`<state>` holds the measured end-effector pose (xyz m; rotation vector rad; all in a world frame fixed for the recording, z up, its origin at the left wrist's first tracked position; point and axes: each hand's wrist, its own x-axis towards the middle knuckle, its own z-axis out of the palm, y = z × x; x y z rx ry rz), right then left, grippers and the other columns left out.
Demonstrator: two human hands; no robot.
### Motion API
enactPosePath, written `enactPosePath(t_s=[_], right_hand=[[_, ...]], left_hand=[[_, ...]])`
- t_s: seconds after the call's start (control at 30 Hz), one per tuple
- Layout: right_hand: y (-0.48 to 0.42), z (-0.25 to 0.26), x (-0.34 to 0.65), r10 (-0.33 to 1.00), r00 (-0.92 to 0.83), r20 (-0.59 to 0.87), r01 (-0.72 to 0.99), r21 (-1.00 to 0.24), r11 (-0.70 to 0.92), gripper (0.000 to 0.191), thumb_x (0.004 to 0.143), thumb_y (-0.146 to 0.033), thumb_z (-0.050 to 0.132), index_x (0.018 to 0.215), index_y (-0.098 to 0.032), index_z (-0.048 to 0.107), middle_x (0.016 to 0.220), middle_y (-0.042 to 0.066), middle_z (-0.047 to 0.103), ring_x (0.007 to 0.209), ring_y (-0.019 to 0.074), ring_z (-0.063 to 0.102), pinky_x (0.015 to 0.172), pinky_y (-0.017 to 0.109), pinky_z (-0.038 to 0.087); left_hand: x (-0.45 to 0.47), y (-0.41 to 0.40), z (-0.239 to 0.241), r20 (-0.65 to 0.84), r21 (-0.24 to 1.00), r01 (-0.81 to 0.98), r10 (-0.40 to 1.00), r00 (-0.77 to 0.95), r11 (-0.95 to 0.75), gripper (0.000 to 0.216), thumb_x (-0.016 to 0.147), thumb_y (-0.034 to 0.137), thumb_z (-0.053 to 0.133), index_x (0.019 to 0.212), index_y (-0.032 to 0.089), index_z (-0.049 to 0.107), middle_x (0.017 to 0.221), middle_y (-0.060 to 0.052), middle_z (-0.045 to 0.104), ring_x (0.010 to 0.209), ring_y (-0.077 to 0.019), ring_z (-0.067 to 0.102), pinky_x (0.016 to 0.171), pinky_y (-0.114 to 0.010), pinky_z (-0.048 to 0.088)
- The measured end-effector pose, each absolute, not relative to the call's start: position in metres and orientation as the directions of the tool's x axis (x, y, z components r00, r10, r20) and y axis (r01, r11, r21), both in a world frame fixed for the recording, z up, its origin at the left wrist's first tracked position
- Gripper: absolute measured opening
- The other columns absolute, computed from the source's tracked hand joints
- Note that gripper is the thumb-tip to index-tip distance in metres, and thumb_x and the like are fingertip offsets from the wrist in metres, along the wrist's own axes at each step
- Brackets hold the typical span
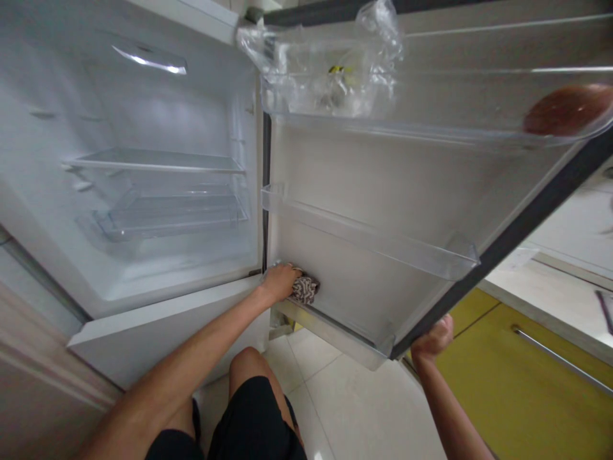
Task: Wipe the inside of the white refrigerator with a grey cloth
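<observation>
My left hand (280, 281) is closed on a patterned brown and white cloth (305, 289), pressed against the inner face of the open fridge door (364, 191) near its lower hinge corner. My right hand (433, 338) grips the door's dark outer edge at the bottom corner, fingers wrapped behind it. Just below the cloth runs the lowest door bin (335, 332). A middle door bin (373, 239) stands bare above it.
The fridge cavity (158, 191) holds glass shelves and a clear drawer. The top door shelf carries a crumpled plastic bag (330, 70) and a reddish round object (567, 108). Yellow cabinet fronts (522, 383) and a white counter stand right. My knee (249, 367) is over the tiled floor.
</observation>
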<state>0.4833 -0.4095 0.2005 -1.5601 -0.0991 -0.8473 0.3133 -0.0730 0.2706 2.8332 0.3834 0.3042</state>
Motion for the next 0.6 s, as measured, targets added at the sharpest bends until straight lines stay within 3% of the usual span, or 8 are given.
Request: enactPosePath(t_s=[0.17, 0.3, 0.43, 0.6], right_hand=[[-0.410, 0.199, 0.485, -0.409, 0.729, 0.549, 0.523, -0.832, -0.185, 0.029, 0.080, -0.052, 0.037, 0.067, -0.026, 0.037, 0.065, -0.004, 0.033, 0.063, 0.0153, 0.031, 0.061, 0.032, 0.024], [-0.410, 0.200, 0.484, -0.408, 0.743, 0.531, 0.503, -0.845, -0.183, 0.028, 0.078, -0.050, 0.038, 0.066, -0.025, 0.041, 0.065, -0.003, 0.037, 0.063, 0.0160, 0.033, 0.059, 0.032, 0.025], [-0.413, 0.198, 0.484, -0.395, 0.747, 0.534, 0.482, -0.845, -0.231, 0.027, 0.078, -0.047, 0.037, 0.067, -0.025, 0.045, 0.064, -0.001, 0.042, 0.062, 0.0176, 0.037, 0.059, 0.033, 0.026], [-0.417, 0.189, 0.486, -0.368, 0.743, 0.559, 0.480, -0.829, -0.288, 0.028, 0.082, -0.048, 0.036, 0.067, -0.025, 0.043, 0.066, 0.001, 0.045, 0.064, 0.0210, 0.043, 0.060, 0.036, 0.030]], left_hand=[[0.303, -0.058, 0.276, 0.407, 0.607, 0.150, 0.467, 0.785, -0.780, 0.069, 0.068, -0.005, 0.050, 0.127, 0.026, 0.069, 0.127, -0.008, 0.071, 0.121, -0.0242, 0.065, 0.109, -0.039, 0.049], [0.302, -0.037, 0.299, 0.484, 0.828, -0.019, 0.696, 0.530, -0.561, 0.051, 0.077, 0.009, 0.050, 0.123, 0.021, 0.069, 0.112, -0.007, 0.076, 0.114, -0.0234, 0.067, 0.105, -0.040, 0.052], [0.291, -0.029, 0.319, 0.473, 0.876, -0.254, 0.833, 0.287, -0.410, 0.038, 0.077, 0.026, 0.055, 0.111, 0.020, 0.069, 0.108, -0.006, 0.076, 0.107, -0.0206, 0.068, 0.101, -0.035, 0.052], [0.272, -0.027, 0.329, 0.386, 0.834, -0.443, 0.922, 0.041, -0.329, 0.037, 0.069, 0.031, 0.058, 0.103, 0.021, 0.066, 0.103, -0.003, 0.073, 0.098, -0.0174, 0.065, 0.094, -0.029, 0.051]])
